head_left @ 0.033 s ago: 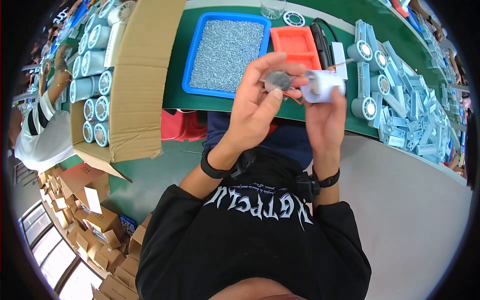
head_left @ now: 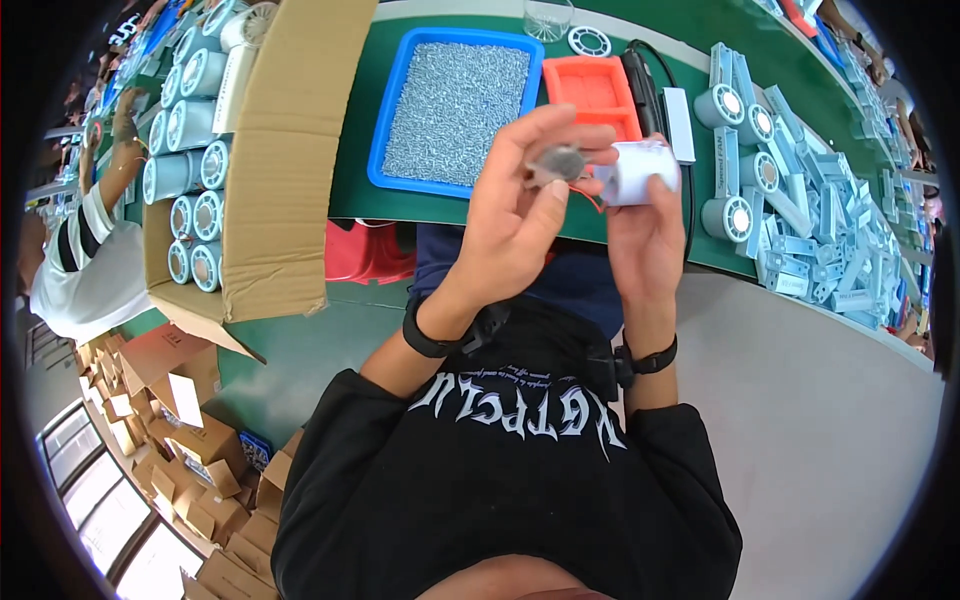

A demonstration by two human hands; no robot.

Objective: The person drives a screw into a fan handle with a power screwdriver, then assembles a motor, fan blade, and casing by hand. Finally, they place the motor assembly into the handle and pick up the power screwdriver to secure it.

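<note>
My left hand (head_left: 512, 225) pinches a small round grey metal part with short prongs (head_left: 560, 164), which looks like a little motor, between thumb and fingers. My right hand (head_left: 643, 245) is wrapped round a white cylindrical housing (head_left: 648, 174), lying on its side with one end toward the grey part. A thin red wire (head_left: 590, 199) shows between the two hands. Both hands are above the near edge of the green table, side by side. Blur hides the small details of the grey part.
A blue tray (head_left: 377, 140) of small metal screws stands ahead. Beside it are a red-orange bin (head_left: 590, 85), a black corded tool (head_left: 643, 85) and a white ring (head_left: 589, 41). An open carton (head_left: 285, 160) of pale-blue cylinders stands left; pale-blue plastic parts (head_left: 800, 210) pile up right.
My right hand has turned the white housing and brought it slightly left, closer to the grey part. My left hand keeps its hold and has barely moved.
</note>
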